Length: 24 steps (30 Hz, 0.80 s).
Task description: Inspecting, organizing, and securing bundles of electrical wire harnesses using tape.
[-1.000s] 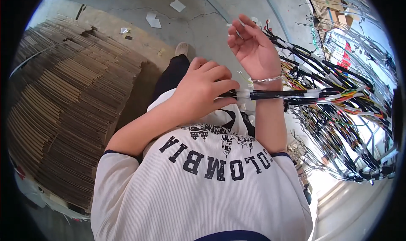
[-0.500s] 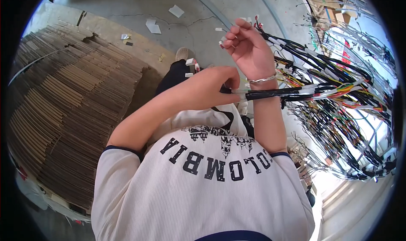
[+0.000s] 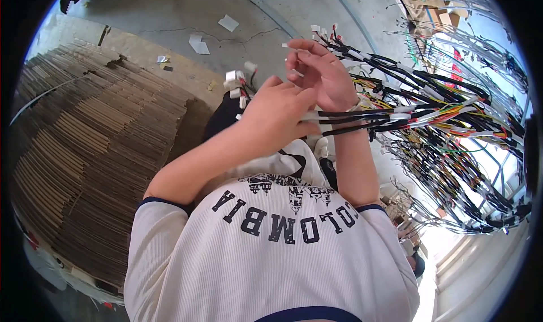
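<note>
Several black-sleeved cables of a wire harness (image 3: 390, 117) run from the right into my left hand (image 3: 277, 111), whose fingers are wrapped round them. White connectors (image 3: 233, 79) on short leads stick out beyond that hand, on its left side. Just past it is my right hand (image 3: 325, 76), palm facing inward, fingers loosely bent and apart, with no held thing visible. Small white pieces show by its fingertips; whether they touch is unclear. Across my right forearm pass the held cables. Another harness branch (image 3: 390, 67) with white and red ends extends behind my right hand.
Flattened cardboard (image 3: 96, 147) is stacked high at the left. More harnesses (image 3: 452, 175) hang in thick bunches at the right, near grey metal frame bars (image 3: 353, 16). Paper scraps (image 3: 198, 44) lie on the concrete floor. Cardboard boxes (image 3: 430, 16) stand at the far right.
My left hand has shifted slightly left and the cables in it have spread apart. More connectors show beyond it. My right hand has come nearer to it, its fingers more bent.
</note>
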Tool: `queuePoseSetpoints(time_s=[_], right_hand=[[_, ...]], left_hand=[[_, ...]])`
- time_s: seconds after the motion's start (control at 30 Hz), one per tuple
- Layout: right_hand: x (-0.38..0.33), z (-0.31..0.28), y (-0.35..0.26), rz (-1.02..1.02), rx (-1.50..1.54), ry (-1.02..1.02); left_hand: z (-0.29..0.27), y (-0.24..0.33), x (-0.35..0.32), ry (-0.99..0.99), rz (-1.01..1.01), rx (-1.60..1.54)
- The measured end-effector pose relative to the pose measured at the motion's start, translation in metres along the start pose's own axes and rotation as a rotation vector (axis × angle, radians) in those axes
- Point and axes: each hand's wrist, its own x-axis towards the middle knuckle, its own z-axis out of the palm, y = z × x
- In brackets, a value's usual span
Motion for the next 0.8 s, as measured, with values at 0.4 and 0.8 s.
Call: queuePoseSetpoints(time_s=[0.4,0.8], right_hand=[[0.003,-0.004,0.010,-0.107,-0.127,0.182],[-0.025,0.025,-0.001,-0.164,-0.555,-0.134]], left_hand=[[-0.014,-0.015,0.008,-0.112,-0.066,0.271],[-0.017,-0.034,-0.005,0.596,-0.103,0.707]])
